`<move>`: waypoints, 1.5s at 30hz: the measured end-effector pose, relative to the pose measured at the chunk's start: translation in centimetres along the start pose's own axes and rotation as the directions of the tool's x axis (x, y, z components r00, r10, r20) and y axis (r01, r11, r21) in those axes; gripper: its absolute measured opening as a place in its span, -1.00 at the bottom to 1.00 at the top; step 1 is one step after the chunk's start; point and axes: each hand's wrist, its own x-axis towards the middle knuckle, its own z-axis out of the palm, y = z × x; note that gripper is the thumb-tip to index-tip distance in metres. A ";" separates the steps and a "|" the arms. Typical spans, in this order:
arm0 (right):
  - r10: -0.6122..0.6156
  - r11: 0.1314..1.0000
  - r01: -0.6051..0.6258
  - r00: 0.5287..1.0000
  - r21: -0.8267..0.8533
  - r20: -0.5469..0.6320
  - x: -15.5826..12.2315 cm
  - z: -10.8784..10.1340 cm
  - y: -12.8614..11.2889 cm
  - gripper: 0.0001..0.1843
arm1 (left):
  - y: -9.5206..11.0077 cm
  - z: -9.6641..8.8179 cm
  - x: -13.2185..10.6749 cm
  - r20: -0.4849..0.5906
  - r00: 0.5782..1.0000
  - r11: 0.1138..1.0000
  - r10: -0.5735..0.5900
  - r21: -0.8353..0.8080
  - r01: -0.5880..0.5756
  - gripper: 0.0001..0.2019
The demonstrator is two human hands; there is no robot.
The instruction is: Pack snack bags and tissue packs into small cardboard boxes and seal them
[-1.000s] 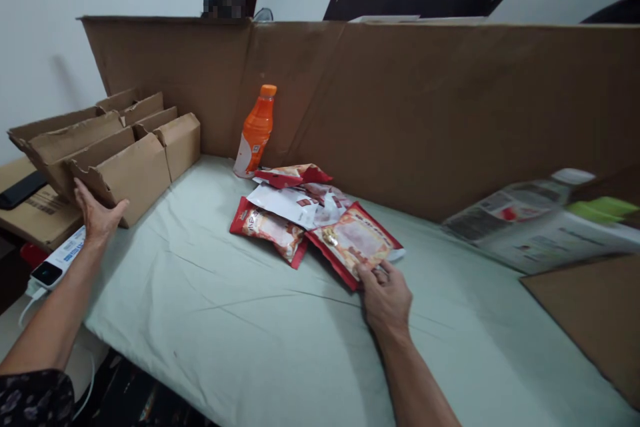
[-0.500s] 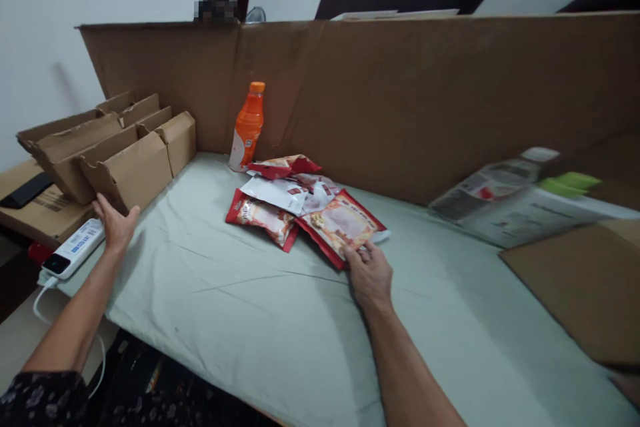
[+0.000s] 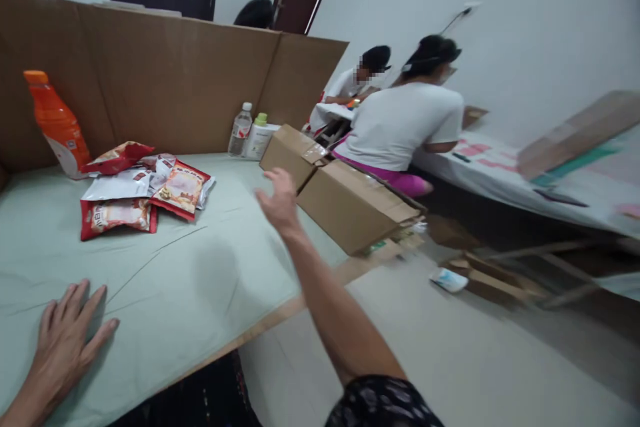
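My left hand (image 3: 70, 333) lies flat on the pale green cloth (image 3: 195, 307), fingers spread and holding nothing. Farther right, my right hand (image 3: 280, 200) is raised beside a cardboard box (image 3: 360, 203); its fingers are apart with nothing in them, and I cannot tell whether it touches the box. A pile of red and white snack packets (image 3: 180, 187) lies ahead of my left hand. Behind the pile stands an orange drink bottle (image 3: 55, 123), tilted in view. A clear plastic bottle (image 3: 241, 130) and a white bottle with a green cap (image 3: 260, 135) stand at the back, beyond my right hand.
A tall cardboard panel (image 3: 185, 80) walls off the table's back. To the right, two people in white shirts (image 3: 405, 120) sit at other tables. An open cardboard box (image 3: 493, 280) and a white packet (image 3: 450, 279) lie on the floor.
The view has swung right. My right hand has let go of the red snack packet and moved right toward the cardboard box. My left hand has left the cardboard dividers and rests on the cloth.
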 end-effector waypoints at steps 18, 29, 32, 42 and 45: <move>-0.171 0.959 0.189 0.980 -0.212 0.099 1.5 -15.8 8.9 -0.76 | 1.6 -1.6 -1.1 0.070 0.993 0.986 -0.096 -0.129 0.104 -0.42; -0.705 0.678 0.658 0.455 0.328 0.543 -12.8 -12.6 -15.5 -0.74 | 4.5 -7.6 -3.0 0.088 0.994 0.772 0.071 -0.635 0.001 0.19; -0.733 0.635 0.571 0.233 0.520 0.639 -13.8 -13.0 -19.2 -0.62 | 4.4 -9.3 -3.5 0.157 0.982 0.660 0.103 -0.749 0.050 0.29; -0.556 0.647 0.675 0.097 0.356 0.825 -10.9 -9.1 -18.9 -0.46 | 3.0 -8.5 -4.7 0.182 0.979 0.528 0.093 -0.843 0.107 0.34; -0.479 0.554 0.801 0.082 0.228 0.874 -11.4 -7.5 -19.4 -0.50 | 2.8 -7.9 -4.9 0.203 0.976 0.544 0.074 -0.829 0.131 0.35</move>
